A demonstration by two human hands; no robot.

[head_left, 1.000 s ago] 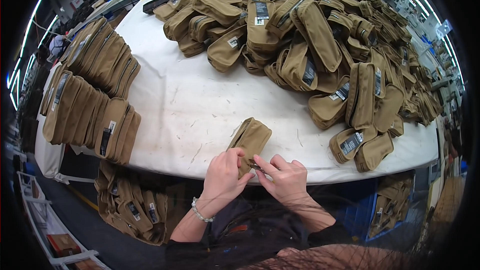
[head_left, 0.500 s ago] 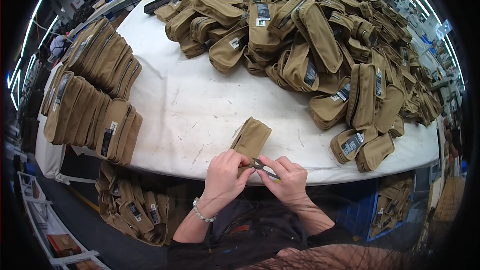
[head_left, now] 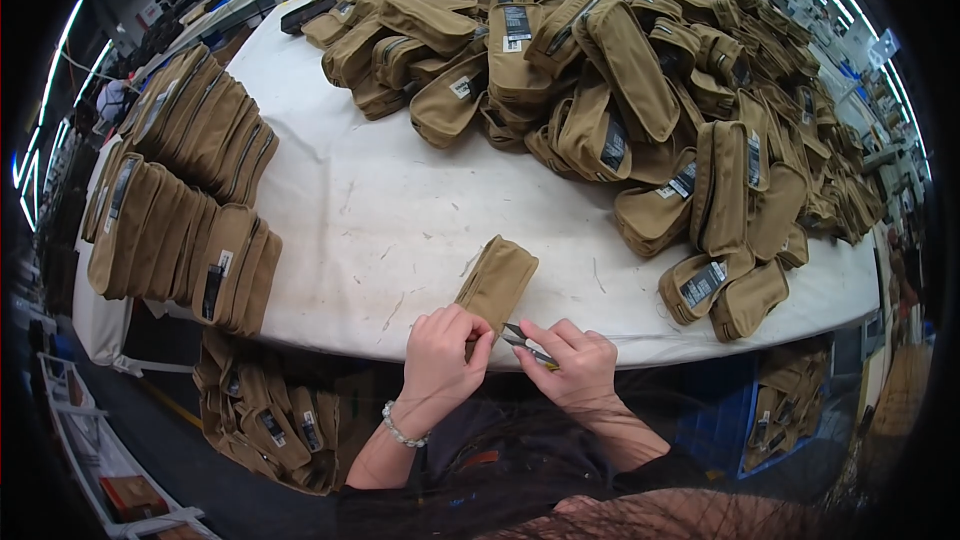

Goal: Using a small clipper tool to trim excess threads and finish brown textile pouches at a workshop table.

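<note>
A tan fabric zip pouch (head_left: 500, 275) lies at the near edge of the table, its far end on the white cover. My left hand (head_left: 445, 345) is closed on the pouch's near end, thumb against fingers. In my right hand (head_left: 575, 360) is a pair of thread snips (head_left: 528, 343), held between thumb and fingers. Their dark blades point at the pouch's near right corner, close to my left fingertips. My fingers hide part of the pouch's near end.
A large heap of similar pouches (head_left: 625, 70) covers the far and right side of the white-covered table (head_left: 340, 240). Pouches stand in upright rows (head_left: 165, 230) at the left. Below the edge are a filled box (head_left: 270, 415) at left and a blue bin (head_left: 715, 420) at right.
My left fingers have drawn slightly left and down along the pouch, apart from the snips. The blades now show more clearly beside the pouch.
</note>
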